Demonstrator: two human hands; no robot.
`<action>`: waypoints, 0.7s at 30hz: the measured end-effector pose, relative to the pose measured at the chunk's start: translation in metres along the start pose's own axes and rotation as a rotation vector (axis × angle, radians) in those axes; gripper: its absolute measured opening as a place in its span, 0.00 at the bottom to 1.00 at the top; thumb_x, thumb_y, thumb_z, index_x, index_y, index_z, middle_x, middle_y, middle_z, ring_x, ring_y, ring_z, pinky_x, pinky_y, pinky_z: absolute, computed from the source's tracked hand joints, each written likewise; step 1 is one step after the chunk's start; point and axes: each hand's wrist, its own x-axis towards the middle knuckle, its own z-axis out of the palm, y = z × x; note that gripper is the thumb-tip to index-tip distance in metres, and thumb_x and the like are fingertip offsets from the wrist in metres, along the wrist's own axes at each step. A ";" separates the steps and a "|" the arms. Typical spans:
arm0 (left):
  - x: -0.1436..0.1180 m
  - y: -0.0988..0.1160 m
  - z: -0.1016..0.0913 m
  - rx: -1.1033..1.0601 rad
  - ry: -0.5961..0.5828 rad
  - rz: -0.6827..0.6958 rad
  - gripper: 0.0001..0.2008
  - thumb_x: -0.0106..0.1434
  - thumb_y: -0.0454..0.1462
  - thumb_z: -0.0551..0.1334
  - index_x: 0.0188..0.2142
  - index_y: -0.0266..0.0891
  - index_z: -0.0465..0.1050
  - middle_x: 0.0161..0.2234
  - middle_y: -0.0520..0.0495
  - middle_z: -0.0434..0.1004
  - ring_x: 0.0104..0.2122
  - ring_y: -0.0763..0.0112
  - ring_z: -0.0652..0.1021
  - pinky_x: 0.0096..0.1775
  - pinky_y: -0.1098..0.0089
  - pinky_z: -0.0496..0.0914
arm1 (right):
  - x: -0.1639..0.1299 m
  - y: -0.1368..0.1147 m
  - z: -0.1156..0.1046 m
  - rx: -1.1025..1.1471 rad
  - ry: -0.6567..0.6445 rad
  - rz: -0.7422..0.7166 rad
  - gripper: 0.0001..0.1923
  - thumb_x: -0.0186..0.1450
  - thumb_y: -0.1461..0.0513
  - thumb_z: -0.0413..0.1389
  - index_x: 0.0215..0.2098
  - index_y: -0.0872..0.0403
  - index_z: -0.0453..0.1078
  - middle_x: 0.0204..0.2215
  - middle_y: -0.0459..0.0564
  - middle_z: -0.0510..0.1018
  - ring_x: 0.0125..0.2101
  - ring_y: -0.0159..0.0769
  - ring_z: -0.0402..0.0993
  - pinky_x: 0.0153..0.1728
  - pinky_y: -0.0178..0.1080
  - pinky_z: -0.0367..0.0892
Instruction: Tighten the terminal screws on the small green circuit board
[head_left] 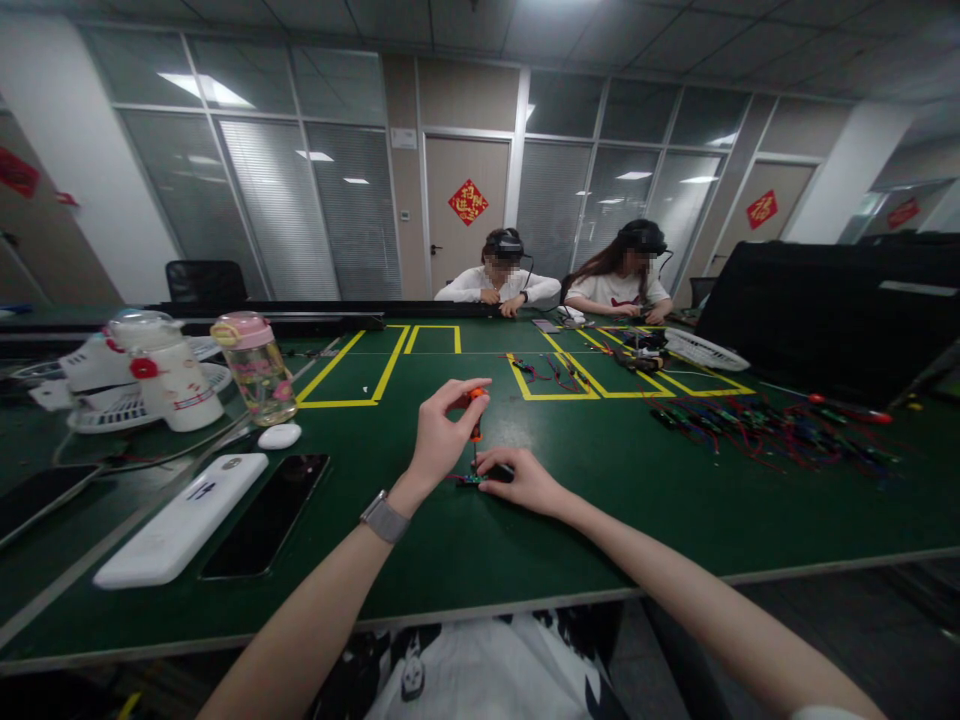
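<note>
The left hand (pixel 439 435) is raised a little above the green table (pixel 600 500), its forearm coming up from the lower left with a grey-banded watch (pixel 384 517) on the wrist. The wrist is bent back, and the thumb and forefinger curl toward each other and pinch the orange top of a small screwdriver (pixel 475 420); the other fingers are folded loosely beneath. The screwdriver stands nearly upright, its tip down on a small electronic part (pixel 474 479) that lies on the table just below the hand.

The right hand (pixel 521 478) lies low and flat on the table, palm down, the forearm stretching in from the lower right. Its fingertips press on the dark end of the small part, pinning it rather than closing around it; the fingers are almost straight.

To the left lie a white oblong case (pixel 184 518), a black phone (pixel 266 515) just beside it, a white pebble-shaped case (pixel 279 435) and a pink-lidded bottle (pixel 253 368). To the right, a heap of coloured wires (pixel 772 430) is spread well apart from the hands. Across the table two people (pixel 555 280) sit side by side within yellow-taped squares.
</note>
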 end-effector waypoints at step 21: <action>-0.002 0.001 0.000 0.135 0.017 0.093 0.07 0.63 0.36 0.62 0.41 0.41 0.75 0.36 0.49 0.73 0.35 0.71 0.75 0.36 0.73 0.71 | 0.001 -0.002 -0.001 -0.005 -0.002 -0.001 0.07 0.55 0.67 0.64 0.33 0.54 0.77 0.41 0.54 0.81 0.45 0.41 0.77 0.51 0.45 0.69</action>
